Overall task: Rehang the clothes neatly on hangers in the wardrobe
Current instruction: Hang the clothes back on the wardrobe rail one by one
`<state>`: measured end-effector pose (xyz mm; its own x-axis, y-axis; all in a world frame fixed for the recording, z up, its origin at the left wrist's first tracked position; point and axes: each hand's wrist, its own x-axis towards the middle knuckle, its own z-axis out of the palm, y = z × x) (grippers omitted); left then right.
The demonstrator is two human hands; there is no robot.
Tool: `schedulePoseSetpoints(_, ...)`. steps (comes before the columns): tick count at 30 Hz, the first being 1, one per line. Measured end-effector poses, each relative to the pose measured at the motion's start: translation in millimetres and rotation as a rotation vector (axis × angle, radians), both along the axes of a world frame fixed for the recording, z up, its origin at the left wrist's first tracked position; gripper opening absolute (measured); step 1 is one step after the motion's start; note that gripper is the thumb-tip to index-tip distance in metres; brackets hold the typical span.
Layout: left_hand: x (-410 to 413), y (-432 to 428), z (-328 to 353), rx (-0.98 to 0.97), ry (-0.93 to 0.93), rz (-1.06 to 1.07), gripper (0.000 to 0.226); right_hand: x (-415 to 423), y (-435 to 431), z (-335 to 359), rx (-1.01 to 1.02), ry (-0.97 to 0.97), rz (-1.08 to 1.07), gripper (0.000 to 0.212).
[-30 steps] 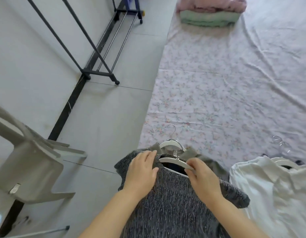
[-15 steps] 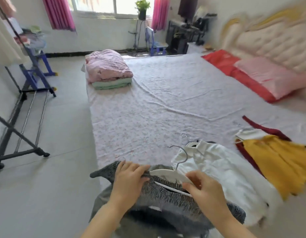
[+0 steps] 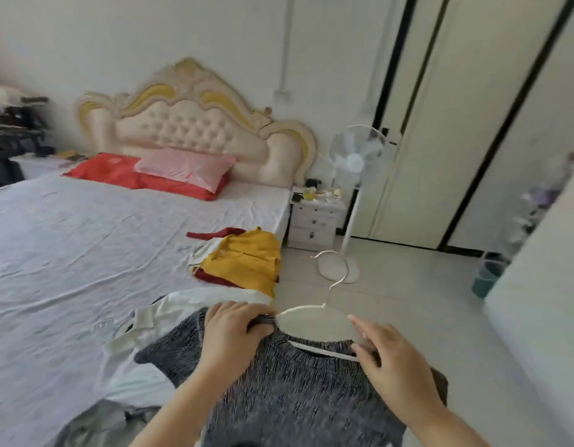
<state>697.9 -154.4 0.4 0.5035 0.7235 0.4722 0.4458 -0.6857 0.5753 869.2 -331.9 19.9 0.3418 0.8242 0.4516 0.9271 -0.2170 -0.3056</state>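
Observation:
A dark grey knit top hangs on a white hanger with a metal hook, held up in front of me off the bed. My left hand grips the top's left shoulder over the hanger. My right hand holds the right shoulder, fingers curled over the fabric and hanger. On the bed's near edge lie a white garment and a yellow and dark red one. The wardrobe, with cream doors and black trim, stands at the far right.
A bed with a pale sheet fills the left, with pillows and a padded headboard. A white nightstand and a standing fan are beside it. A teal bin stands at the right. Tiled floor lies between me and the wardrobe.
The view has swung right from the clothes rack and bed foot toward the headboard and wardrobe. Both hands lifted the grey top on its hanger off the bed, still holding its shoulders.

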Motion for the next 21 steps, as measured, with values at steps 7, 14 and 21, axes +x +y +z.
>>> schedulePoseSetpoints(7,188,-146,30,0.060,-0.027,-0.420,0.029,87,-211,39,0.036,-0.175,-0.396,0.056)
schedulePoseSetpoints(14,320,-362,58,0.079,-0.090,-0.835,0.039,123,-435,73,0.012,-0.192,-0.810,0.058)
schedulePoseSetpoints(21,402,-552,74,0.073,-0.130,-1.180,0.037,139,-603,95,-0.022,-0.218,-1.164,0.052)
